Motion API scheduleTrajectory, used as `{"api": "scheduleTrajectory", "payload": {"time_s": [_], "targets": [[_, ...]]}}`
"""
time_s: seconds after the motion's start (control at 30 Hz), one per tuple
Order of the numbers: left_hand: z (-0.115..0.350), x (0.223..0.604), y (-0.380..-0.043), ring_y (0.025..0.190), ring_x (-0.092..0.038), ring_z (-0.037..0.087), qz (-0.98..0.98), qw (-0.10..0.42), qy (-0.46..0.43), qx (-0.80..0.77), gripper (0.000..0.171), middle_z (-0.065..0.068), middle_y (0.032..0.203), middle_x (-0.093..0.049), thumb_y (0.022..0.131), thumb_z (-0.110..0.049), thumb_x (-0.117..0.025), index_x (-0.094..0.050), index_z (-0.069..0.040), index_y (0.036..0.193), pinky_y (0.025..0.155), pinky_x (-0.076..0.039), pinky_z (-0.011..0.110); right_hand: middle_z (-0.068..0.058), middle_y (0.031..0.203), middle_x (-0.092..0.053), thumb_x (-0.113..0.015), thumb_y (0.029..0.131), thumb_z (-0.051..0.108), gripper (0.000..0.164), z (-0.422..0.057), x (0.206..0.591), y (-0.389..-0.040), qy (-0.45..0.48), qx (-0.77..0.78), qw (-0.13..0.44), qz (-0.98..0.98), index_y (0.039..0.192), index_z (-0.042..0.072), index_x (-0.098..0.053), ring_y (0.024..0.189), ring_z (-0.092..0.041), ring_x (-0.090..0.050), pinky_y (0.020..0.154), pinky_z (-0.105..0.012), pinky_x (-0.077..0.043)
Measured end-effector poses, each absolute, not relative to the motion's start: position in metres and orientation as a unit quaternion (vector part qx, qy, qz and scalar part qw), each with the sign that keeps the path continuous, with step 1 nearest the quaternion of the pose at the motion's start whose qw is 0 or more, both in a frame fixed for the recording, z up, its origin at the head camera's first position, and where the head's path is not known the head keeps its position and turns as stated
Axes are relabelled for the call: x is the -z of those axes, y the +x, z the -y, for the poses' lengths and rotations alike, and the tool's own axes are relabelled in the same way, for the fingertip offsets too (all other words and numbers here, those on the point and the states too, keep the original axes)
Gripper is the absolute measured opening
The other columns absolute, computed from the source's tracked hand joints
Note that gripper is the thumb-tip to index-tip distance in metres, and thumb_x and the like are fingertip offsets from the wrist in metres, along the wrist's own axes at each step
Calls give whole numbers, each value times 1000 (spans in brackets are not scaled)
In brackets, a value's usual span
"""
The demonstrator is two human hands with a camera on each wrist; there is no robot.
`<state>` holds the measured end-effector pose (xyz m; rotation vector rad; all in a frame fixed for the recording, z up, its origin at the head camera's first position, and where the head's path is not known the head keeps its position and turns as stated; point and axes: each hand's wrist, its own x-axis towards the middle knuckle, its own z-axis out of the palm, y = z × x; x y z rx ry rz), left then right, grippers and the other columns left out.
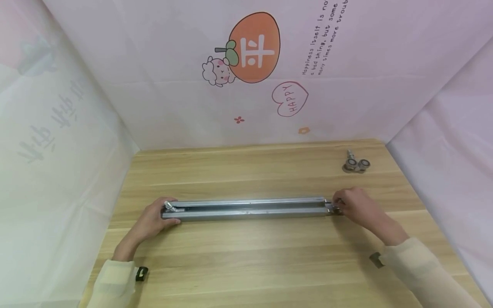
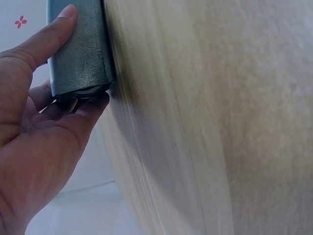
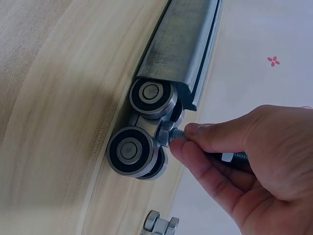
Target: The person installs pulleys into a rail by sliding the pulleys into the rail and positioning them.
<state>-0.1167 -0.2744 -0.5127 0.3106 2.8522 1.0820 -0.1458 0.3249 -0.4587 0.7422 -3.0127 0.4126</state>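
A long metal channel rail lies across the wooden table, its slot facing up. My left hand grips its left end; in the left wrist view, the thumb lies along the rail's side and the other fingers are at the end. A bolt sticks up from the slot there. At the right end, my right hand pinches the threaded bolt of a roller trolley. One wheel pair is at the rail's mouth, the other outside it. Whether the front wheels are inside cannot be seen.
Another roller trolley lies at the table's back right, beyond my right hand. White printed sheets stand as walls behind and at both sides of the wooden table.
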Motion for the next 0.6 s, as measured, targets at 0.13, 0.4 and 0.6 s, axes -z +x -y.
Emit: {"api": "scheduleTrajectory", "payload": {"time_s": [0.13, 0.4, 0.6], "targets": [[275, 511, -116, 106, -58, 33, -929, 43, 100, -353, 66, 20, 122, -61, 73, -25, -83, -58, -5, 130, 90, -45, 52, -6, 78, -72, -68, 72, -8, 16, -324, 460, -145, 243, -128, 16, 961, 81, 4, -73, 65, -14, -63, 59, -33, -55], [275, 510, -115, 105, -58, 34, -928, 37, 101, -356, 66, 20, 122, -62, 73, -26, -83, -58, -4, 129, 90, -46, 52, -5, 79, -73, -73, 73, -4, 14, -320, 461, -145, 239, -135, 13, 961, 82, 7, -74, 64, -10, -60, 57, -32, -54], [275, 514, -117, 105, -59, 33, -929, 32, 104, -354, 66, 19, 122, -62, 72, -28, -83, -58, -5, 129, 90, -46, 52, -2, 80, -73, -75, 75, 0, 12, -312, 460, -145, 242, -145, -2, 959, 83, 8, -75, 64, -6, -59, 58, -30, -54]]}}
